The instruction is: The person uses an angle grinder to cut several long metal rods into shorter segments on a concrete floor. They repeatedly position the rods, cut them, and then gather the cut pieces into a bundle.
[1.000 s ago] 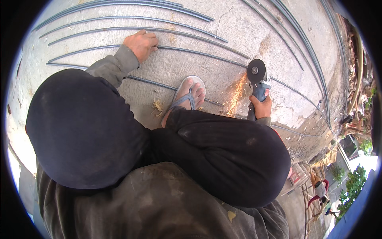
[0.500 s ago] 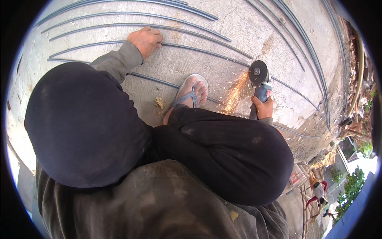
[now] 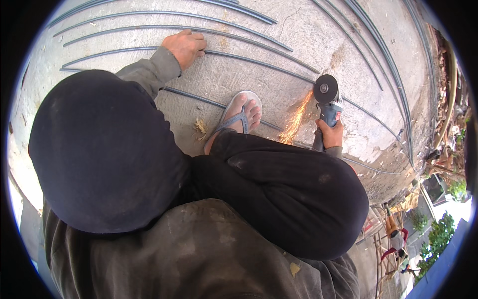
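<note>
My right hand (image 3: pixel 330 135) is wrapped around the body of an angle grinder (image 3: pixel 328 114). Its dark round disc (image 3: pixel 326 88) meets a steel reinforcing bar (image 3: pixel 259 64), and orange sparks (image 3: pixel 297 119) spray down toward my leg. Farther left, my left hand (image 3: pixel 185 49) rests on that same bar with its fingers curled over it; the fingertips are partly hidden. My sandalled foot (image 3: pixel 244 112) stands on another ribbed bar (image 3: pixel 194 98), between the two hands.
Several more bars (image 3: pixel 164 29) lie along the far side of the concrete floor (image 3: pixel 303 40). A bundle of long bars (image 3: pixel 383 45) curves down the right. Rubble and wood scraps (image 3: pixel 443 119) line the right edge. Another person (image 3: pixel 397 241) is at the lower right, away from me.
The grinder keeps throwing sparks at nearly the same place on the bar, the stream now narrower. My left hand stays on the bar. The view has shifted slightly.
</note>
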`<state>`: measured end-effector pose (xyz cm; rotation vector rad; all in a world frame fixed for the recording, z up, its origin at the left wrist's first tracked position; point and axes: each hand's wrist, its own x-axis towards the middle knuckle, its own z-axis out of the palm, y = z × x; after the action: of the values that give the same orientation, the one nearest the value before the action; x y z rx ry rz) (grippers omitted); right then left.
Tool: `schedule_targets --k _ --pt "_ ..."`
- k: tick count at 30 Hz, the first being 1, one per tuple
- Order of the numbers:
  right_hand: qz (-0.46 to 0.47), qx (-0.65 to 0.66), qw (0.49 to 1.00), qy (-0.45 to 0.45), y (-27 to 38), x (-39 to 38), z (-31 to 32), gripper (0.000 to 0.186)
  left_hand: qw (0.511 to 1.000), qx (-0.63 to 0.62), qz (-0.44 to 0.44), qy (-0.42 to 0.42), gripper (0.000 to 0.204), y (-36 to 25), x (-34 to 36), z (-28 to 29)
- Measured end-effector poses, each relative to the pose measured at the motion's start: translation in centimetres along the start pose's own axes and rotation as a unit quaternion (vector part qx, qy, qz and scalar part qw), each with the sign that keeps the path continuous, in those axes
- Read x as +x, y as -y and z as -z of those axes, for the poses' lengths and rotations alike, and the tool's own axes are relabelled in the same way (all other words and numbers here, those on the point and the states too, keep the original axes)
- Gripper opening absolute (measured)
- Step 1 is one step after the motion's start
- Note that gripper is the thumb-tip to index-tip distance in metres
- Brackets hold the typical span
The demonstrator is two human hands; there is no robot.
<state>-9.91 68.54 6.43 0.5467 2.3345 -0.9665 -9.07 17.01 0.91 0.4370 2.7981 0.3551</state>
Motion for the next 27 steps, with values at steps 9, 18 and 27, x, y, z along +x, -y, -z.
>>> schedule_targets --k 9,18,27 --pt "-0.001 -0.012 1.000 0.005 -1.0 0.0 0.1 0.041 1.000 -0.001 -0.006 -0.011 0.014 0.0 0.1 0.0" --pt "0.007 -0.027 1.000 0.015 -1.4 -0.5 0.3 0.041 0.999 -0.010 -0.024 -0.046 0.013 0.3 0.0 -0.5" --pt "0.015 0.006 1.000 -0.001 -2.4 0.6 0.2 0.044 0.999 -0.005 -0.011 -0.041 0.011 0.1 0.1 -0.5"
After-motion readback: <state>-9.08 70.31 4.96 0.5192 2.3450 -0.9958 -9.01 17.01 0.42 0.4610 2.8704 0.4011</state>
